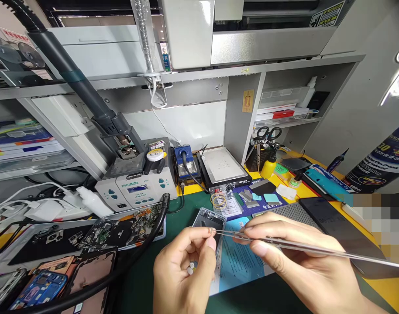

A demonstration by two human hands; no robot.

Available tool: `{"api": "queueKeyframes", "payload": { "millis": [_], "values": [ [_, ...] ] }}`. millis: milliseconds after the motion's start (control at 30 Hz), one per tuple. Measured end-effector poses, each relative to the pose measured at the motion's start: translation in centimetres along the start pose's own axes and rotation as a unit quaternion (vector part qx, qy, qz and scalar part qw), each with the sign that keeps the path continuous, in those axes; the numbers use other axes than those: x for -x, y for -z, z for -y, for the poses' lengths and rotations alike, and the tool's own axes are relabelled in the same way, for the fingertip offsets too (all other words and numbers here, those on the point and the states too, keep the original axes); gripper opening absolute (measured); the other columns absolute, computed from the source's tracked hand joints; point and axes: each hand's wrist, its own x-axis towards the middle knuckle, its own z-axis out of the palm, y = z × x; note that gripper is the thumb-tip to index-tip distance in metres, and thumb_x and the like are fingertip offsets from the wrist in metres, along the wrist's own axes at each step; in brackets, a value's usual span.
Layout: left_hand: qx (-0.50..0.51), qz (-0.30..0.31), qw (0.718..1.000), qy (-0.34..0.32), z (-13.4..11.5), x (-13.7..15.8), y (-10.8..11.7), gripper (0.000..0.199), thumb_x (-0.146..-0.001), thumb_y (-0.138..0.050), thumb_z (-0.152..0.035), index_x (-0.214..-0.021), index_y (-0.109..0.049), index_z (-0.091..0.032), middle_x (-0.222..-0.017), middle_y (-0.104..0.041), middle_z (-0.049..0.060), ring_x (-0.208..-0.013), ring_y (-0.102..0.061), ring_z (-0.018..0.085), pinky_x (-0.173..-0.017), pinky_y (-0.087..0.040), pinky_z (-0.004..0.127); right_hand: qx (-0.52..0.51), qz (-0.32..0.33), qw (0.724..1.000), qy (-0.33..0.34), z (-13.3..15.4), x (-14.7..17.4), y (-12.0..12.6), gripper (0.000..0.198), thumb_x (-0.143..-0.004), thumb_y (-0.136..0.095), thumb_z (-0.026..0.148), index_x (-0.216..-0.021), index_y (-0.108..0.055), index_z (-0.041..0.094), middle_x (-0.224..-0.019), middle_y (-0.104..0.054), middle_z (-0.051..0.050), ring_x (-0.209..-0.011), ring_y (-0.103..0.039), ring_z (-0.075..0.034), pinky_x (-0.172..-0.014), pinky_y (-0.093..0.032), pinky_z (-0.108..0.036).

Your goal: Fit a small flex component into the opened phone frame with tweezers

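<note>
Pinching the tweezers point(366, 259) between thumb and fingers, the right hand point(312, 268) is pointing their tips leftward at the left hand point(186, 264). Their long axis is running almost sideways, angling slightly away toward the tips. The left thumb and forefinger are nearly meeting beside those tips; whether they are gripping something tiny, I cannot tell. Small pale pieces point(190, 268) are showing among its curled fingers. Just beyond, nearer the left hand, an opened phone point(215, 219) is lying lengthwise away on the tabletop point(181, 218).
</note>
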Motion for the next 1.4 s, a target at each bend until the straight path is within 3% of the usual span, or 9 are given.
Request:
{"api": "queueKeyframes", "payload": {
  "millis": [933, 1167, 1400],
  "values": [
    [-0.009, 0.012, 1.0, -0.023, 0.34, -0.16, 0.38, 0.013, -0.08, -0.072, -0.031, -0.077, -0.076, -0.019, -0.057, -0.062, 0.0, -0.048, -0.053, 0.012, -0.046, -0.04, 0.021, -0.008, -0.006, 1.0, 0.017, 0.02, -0.01, 0.11, 0.025, -0.087, -0.074, 0.008, -0.103, -0.077, 0.027, -0.095, -0.082, -0.001, -0.089, -0.078, -0.018, -0.077, -0.064, -0.022],
    [-0.013, 0.014, 0.999, -0.027, 0.23, -0.15, 0.23, 0.013, -0.08, -0.072, -0.031, -0.075, -0.075, -0.02, -0.049, -0.055, -0.003, -0.046, -0.051, 0.012, -0.045, -0.039, 0.021, -0.01, 0.004, 0.999, 0.039, 0.05, 0.03, 0.06, 0.025, -0.087, -0.073, 0.007, -0.104, -0.076, 0.025, -0.096, -0.081, -0.002, -0.091, -0.077, -0.018, -0.08, -0.063, -0.023],
    [-0.003, 0.011, 1.0, 0.001, 0.01, -0.07, 0.09, 0.016, -0.079, -0.072, -0.034, -0.077, -0.075, -0.019, -0.054, -0.057, -0.002, -0.049, -0.053, 0.012, -0.046, -0.043, 0.019, -0.009, 0.009, 0.999, 0.049, 0.01, 0.21, 0.2, 0.027, -0.088, -0.073, 0.006, -0.106, -0.076, 0.025, -0.097, -0.081, -0.001, -0.092, -0.077, -0.018, -0.083, -0.063, -0.023]
  ]
}}
